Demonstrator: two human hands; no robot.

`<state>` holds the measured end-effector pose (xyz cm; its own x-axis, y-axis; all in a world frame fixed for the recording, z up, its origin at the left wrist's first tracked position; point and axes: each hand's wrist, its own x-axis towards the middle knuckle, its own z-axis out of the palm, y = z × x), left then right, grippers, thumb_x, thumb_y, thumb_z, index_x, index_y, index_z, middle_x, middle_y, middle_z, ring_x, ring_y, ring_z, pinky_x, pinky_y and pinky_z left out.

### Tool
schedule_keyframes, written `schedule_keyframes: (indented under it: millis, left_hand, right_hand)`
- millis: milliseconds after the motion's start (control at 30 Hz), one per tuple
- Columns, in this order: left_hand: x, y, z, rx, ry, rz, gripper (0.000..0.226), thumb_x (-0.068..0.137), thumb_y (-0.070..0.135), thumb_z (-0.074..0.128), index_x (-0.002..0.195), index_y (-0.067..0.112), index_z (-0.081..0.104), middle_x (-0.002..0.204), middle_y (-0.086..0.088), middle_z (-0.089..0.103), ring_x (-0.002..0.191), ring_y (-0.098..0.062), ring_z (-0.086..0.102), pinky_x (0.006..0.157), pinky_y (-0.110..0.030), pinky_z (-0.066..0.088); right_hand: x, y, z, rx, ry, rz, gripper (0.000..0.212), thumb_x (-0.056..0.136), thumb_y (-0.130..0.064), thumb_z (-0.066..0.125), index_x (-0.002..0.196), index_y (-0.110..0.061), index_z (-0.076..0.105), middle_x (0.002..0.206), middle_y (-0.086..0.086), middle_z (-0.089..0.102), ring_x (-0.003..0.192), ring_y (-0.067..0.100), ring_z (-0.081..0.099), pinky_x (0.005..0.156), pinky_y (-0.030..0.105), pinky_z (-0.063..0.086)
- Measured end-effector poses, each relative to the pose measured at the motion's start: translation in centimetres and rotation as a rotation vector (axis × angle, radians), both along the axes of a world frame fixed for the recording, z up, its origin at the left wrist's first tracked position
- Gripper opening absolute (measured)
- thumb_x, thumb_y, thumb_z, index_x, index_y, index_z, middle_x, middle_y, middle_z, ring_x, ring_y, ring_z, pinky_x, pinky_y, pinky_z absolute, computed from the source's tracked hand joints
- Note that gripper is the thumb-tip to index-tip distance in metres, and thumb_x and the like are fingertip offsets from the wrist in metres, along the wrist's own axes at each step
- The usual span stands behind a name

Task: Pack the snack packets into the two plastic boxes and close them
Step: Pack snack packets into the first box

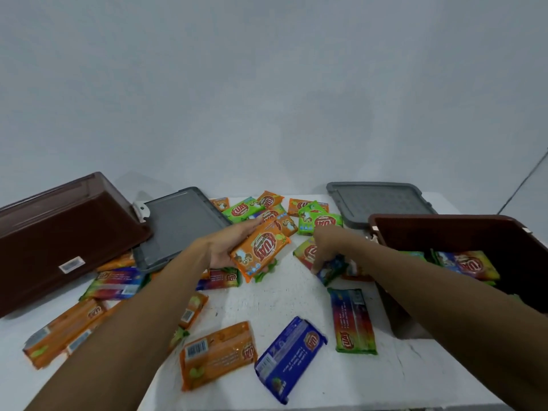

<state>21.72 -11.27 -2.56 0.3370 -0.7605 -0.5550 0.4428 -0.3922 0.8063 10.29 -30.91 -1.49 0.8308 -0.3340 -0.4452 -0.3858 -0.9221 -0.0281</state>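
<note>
My left hand (224, 247) has one: thumb and fingers wrapped round an orange packet (259, 252), lifted clear of the table (278, 298), printed face up towards me. My right hand (326, 249) is down on a blue-and-green packet (333, 269) near the middle, fingertips curled onto its edge (whether I've actually got a grip on it, I can't tell from here).

To my right stands the right box (462, 232), brown, open at the top, with a few rainbow packets (470, 264) already lying inside. Its grey lid (379, 201) lies flat just behind it. Over on my left, the left box (59, 232) is tipped, base and white sticker facing me, one edge resting on the other grey lid (178, 226).

Loose packets everywhere! A heap of green and orange ones (267, 207) lies at the far side between the two lids. Nearer me: an orange one with its barcode up (218, 354), a blue one (290, 358) just beside it, and a striped one (353, 320) close to the right box. More orange packets (63, 330) lie under my left forearm.
</note>
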Motion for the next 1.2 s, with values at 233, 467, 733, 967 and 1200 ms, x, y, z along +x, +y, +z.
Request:
schedule_keyframes:
  millis: [233, 467, 733, 967, 1200]
  left_hand:
    - [-0.3, -0.8, 1.1, 0.035, -0.053, 0.094, 0.055, 0.084, 0.053, 0.063, 0.119, 0.011, 0.061, 0.095, -0.013, 0.072, 0.080, -0.026, 0.070, 0.078, -0.041, 0.059]
    - [-2.8, -3.9, 3.9, -0.049, -0.262, 0.133, 0.041, 0.090, 0.035, 0.063, 0.124, 0.012, 0.062, 0.105, -0.012, 0.074, 0.082, -0.025, 0.072, 0.066, -0.034, 0.060]
    - [-8.9, -13.6, 6.9, -0.102, -0.517, -0.055, 0.018, 0.096, 0.016, 0.057, 0.112, 0.015, 0.064, 0.090, -0.006, 0.072, 0.070, -0.012, 0.068, 0.063, -0.024, 0.056]
    - [-13.8, -21.3, 8.1, -0.038, -0.733, -0.277, 0.028, 0.091, 0.019, 0.065, 0.117, 0.018, 0.054, 0.094, -0.004, 0.071, 0.076, -0.014, 0.069, 0.068, -0.030, 0.056]
    - [-16.9, -26.0, 5.0, 0.204, -0.837, -0.532, 0.025, 0.089, 0.013, 0.067, 0.111, 0.017, 0.055, 0.101, -0.010, 0.073, 0.091, -0.024, 0.069, 0.084, -0.042, 0.055]
  right_hand:
    - [-0.2, -0.8, 1.2, 0.095, -0.022, 0.031, 0.037, 0.083, -0.026, 0.070, 0.114, -0.006, 0.061, 0.105, 0.009, 0.063, 0.090, 0.020, 0.058, 0.072, 0.028, 0.044]
    - [-5.2, -4.9, 8.8, 0.472, -0.241, -0.060, 0.034, 0.085, -0.025, 0.069, 0.114, -0.010, 0.062, 0.104, 0.006, 0.073, 0.088, 0.020, 0.072, 0.084, 0.036, 0.059]
    - [-14.2, -16.3, 9.8, 0.569, -0.281, -0.169, 0.029, 0.085, -0.011, 0.069, 0.114, -0.016, 0.065, 0.101, 0.005, 0.074, 0.087, 0.020, 0.070, 0.079, 0.035, 0.056]
    - [-18.0, -23.1, 5.9, 0.311, -0.119, 0.062, 0.032, 0.083, -0.009, 0.071, 0.108, -0.023, 0.058, 0.103, -0.001, 0.067, 0.092, 0.018, 0.064, 0.071, 0.023, 0.051]
    - [-19.4, -25.2, 3.5, 0.148, -0.129, 0.173, 0.034, 0.080, -0.017, 0.072, 0.113, -0.024, 0.066, 0.108, -0.004, 0.070, 0.087, 0.010, 0.062, 0.075, 0.025, 0.049]
